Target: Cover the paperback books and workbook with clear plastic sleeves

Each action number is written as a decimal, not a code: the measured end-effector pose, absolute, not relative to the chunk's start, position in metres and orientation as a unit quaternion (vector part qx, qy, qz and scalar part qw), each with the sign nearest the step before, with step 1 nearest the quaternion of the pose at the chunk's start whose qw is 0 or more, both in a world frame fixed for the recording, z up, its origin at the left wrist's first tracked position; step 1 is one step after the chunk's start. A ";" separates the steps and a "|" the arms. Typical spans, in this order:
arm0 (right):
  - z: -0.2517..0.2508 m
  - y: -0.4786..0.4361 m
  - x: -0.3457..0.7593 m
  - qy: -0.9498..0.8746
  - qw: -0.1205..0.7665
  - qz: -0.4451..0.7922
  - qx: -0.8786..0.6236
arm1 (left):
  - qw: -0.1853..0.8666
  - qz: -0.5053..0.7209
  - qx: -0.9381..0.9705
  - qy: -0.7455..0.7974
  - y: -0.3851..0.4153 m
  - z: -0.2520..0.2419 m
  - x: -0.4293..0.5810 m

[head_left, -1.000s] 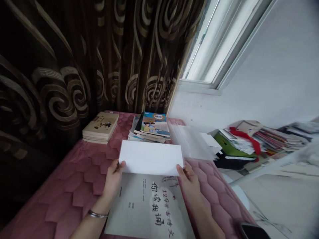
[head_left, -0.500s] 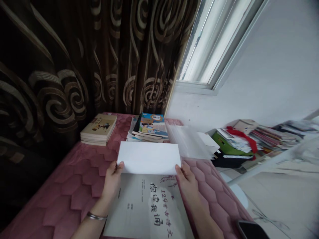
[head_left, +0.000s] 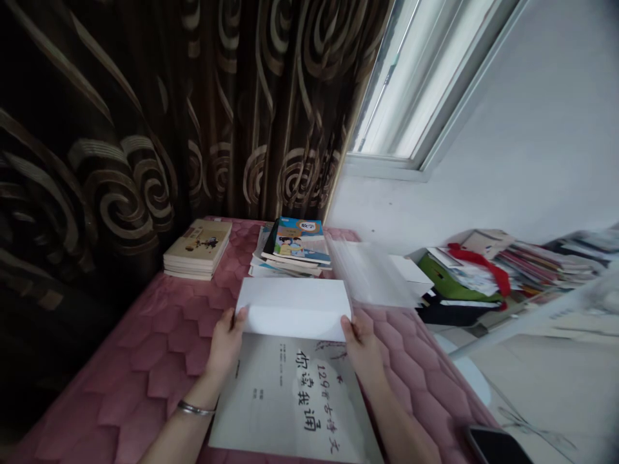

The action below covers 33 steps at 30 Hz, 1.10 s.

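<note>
A blank white sheet [head_left: 294,308] is held by its two sides, over the top part of a grey book [head_left: 271,399] with large Chinese characters on its cover. My left hand [head_left: 227,341] pinches the sheet's left edge between thumb and fingers; a silver bracelet circles that wrist. At the right edge, my right hand [head_left: 365,348] grips the sheet the same way, thumb on top. The book lies on a pink quilted cover [head_left: 164,348] with a hexagon pattern.
Beyond the sheet are a book stack [head_left: 198,248], a pile with a blue-covered book [head_left: 300,241], and clear plastic sheets [head_left: 370,274]. A phone [head_left: 498,444] lies at the lower right. Papers with a red cloth [head_left: 483,267] are stacked at the right. A dark curtain [head_left: 217,116] hangs behind.
The view has shifted slightly, so most things appear a little further right. My left hand and the sheet's left edge have come slightly closer to my right hand. Both hands still hold the sheet.
</note>
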State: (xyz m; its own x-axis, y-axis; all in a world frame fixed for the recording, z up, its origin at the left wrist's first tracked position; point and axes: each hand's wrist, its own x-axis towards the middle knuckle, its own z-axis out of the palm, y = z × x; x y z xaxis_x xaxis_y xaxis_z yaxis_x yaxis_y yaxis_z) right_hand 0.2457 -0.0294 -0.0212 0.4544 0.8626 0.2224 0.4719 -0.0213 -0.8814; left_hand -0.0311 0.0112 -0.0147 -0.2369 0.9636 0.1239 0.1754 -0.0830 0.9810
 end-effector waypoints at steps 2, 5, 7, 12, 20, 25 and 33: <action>-0.023 -0.028 0.245 -0.483 0.498 0.195 -0.693 | 0.379 0.548 0.494 0.559 0.013 -0.018 -0.033; -0.022 -0.028 0.244 -0.474 0.504 0.212 -0.690 | 0.385 0.554 0.496 0.546 0.015 -0.023 -0.035; -0.018 -0.028 0.243 -0.466 0.507 0.219 -0.691 | 0.372 0.547 0.504 0.556 0.016 -0.025 -0.036; -0.011 -0.030 0.241 -0.456 0.497 0.196 -0.711 | 0.347 0.502 0.529 0.590 0.017 -0.029 -0.039; -0.022 -0.023 0.248 -0.456 0.481 0.204 -0.721 | 0.337 0.507 0.508 0.609 0.022 -0.030 -0.038; -0.029 -0.019 0.249 -0.456 0.474 0.192 -0.728 | 0.284 0.490 0.516 0.643 0.020 -0.022 -0.035; -0.036 -0.018 0.248 -0.486 0.470 0.159 -0.719 | 0.201 0.459 0.568 0.653 0.023 -0.029 -0.035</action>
